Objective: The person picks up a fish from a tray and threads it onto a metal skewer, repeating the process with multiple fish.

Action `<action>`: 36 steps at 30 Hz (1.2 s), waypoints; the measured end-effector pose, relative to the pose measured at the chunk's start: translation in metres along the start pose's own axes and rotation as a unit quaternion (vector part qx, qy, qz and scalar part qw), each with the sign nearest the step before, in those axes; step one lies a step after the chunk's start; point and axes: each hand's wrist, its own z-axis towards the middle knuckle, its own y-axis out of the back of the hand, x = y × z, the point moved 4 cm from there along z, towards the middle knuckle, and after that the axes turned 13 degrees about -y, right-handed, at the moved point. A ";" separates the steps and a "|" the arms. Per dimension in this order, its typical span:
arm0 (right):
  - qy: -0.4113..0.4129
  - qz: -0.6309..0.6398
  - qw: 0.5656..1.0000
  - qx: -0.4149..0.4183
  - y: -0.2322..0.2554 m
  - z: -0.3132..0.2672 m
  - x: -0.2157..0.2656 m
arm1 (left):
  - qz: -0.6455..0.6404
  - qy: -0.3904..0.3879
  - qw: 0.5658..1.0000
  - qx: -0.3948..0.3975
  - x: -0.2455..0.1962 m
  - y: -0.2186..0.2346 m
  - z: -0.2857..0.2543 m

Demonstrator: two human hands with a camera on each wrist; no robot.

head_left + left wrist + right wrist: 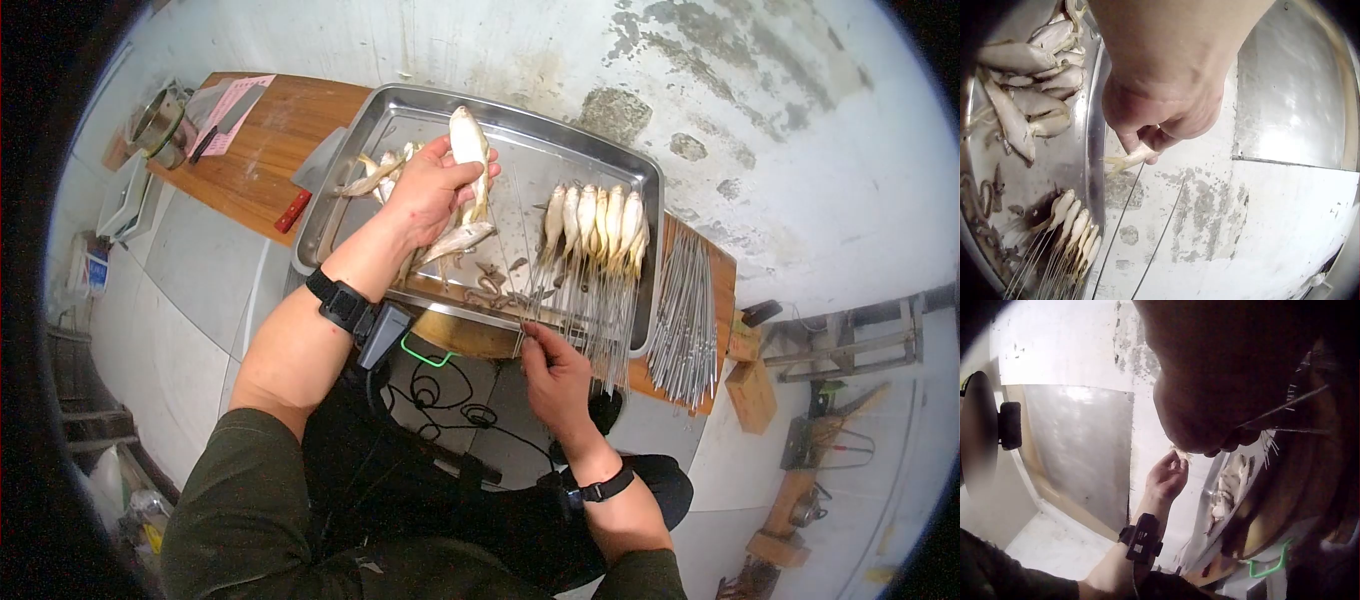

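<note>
Over the metal tray [540, 150], my left hand [430, 200] grips a small pale fish [466, 138]. In the left wrist view, the yellowish tail [1117, 164] of that fish sticks out below the fingers. My right hand [558, 385], low at the tray's near edge, pinches thin metal skewers [1120, 220]. Two skewer shafts run up toward the held fish; one tip overlaps it in the left wrist view, the other ends apart from it. Loose fish [1019, 59] lie piled in the tray's left part. At its right, several fish [601, 215] lie side by side on skewers.
Many bare skewers [688, 320] lie on the wooden board right of the tray. A red-handled knife [293, 212] is tucked by the tray's left side. Further left are a black-handled knife [225, 122] and a metal pot [160, 128]. A green-handled container [427, 358] stands below.
</note>
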 end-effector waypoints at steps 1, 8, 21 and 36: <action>0.011 -0.010 1.000 -0.010 0.000 -0.001 0.001 | 0.002 -0.002 1.000 0.003 0.000 0.000 0.000; 0.016 0.048 0.998 -0.030 -0.008 -0.005 0.000 | 0.020 -0.005 1.000 -0.004 0.004 0.000 0.001; 0.020 0.015 0.999 -0.046 -0.009 -0.002 0.002 | 0.008 0.015 1.000 -0.013 0.010 -0.003 -0.001; 0.024 0.005 1.000 -0.012 -0.002 0.008 0.001 | -0.054 0.042 0.997 0.024 0.010 -0.002 -0.002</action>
